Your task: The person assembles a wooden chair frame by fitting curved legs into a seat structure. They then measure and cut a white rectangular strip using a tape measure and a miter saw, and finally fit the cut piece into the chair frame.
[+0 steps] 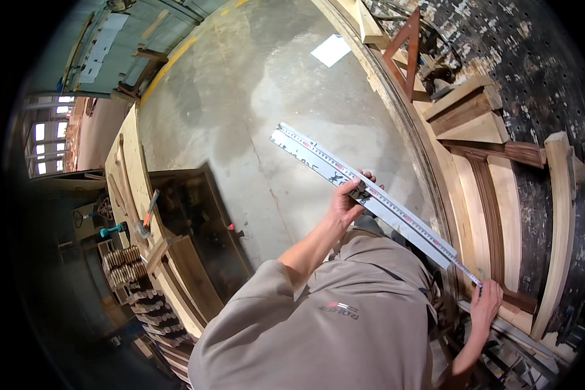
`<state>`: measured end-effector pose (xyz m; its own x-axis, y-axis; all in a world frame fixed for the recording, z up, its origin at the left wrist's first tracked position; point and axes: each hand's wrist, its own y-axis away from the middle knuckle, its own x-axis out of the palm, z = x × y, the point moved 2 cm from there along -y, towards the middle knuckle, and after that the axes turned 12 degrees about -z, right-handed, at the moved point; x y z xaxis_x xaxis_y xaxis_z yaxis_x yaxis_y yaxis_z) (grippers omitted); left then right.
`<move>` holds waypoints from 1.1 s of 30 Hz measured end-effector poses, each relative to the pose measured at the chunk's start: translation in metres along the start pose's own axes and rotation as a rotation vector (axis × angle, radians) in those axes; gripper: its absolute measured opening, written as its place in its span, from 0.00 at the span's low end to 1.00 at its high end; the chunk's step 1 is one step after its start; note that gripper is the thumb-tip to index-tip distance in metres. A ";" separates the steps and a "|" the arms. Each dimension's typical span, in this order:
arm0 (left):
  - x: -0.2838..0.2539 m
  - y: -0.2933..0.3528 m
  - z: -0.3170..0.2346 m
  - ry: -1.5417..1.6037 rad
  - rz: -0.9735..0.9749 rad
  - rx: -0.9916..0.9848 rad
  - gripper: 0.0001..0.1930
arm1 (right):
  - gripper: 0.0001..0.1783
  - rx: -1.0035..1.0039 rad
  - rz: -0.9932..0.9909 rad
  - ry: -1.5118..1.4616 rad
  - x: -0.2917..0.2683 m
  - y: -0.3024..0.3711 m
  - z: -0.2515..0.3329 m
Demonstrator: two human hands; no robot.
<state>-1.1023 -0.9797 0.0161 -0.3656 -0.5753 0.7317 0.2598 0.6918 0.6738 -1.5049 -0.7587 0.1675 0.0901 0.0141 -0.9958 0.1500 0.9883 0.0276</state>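
Above the concrete floor [253, 84], a long metal ruler [364, 194] is held aslant, clasped near its middle by the left hand [348, 201], arm stretched forward and fingers wrapped round it. At its lower end a tape strip is pinched by the right hand [486, 302] against the curved wooden frame [494, 214]. A white sheet [331, 49] is seen lying flat on the floor far ahead.

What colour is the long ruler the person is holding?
Silvery white with dark markings, seen in the head view: the ruler.
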 end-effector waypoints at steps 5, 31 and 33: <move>0.009 -0.001 -0.003 -0.039 -0.020 -0.026 0.23 | 0.14 0.212 0.057 -0.378 0.005 0.001 0.021; 0.057 0.030 -0.006 -0.509 0.128 0.531 0.13 | 0.26 1.581 -0.379 -2.200 0.279 -0.005 -0.186; 0.062 0.051 0.014 -0.531 -0.002 0.599 0.15 | 0.30 1.862 -0.530 -2.319 0.306 -0.031 -0.202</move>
<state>-1.1243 -0.9735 0.0946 -0.7814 -0.3961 0.4822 -0.2102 0.8946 0.3943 -1.6808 -0.7541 -0.1560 -0.2871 -0.9374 0.1973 0.2818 0.1142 0.9526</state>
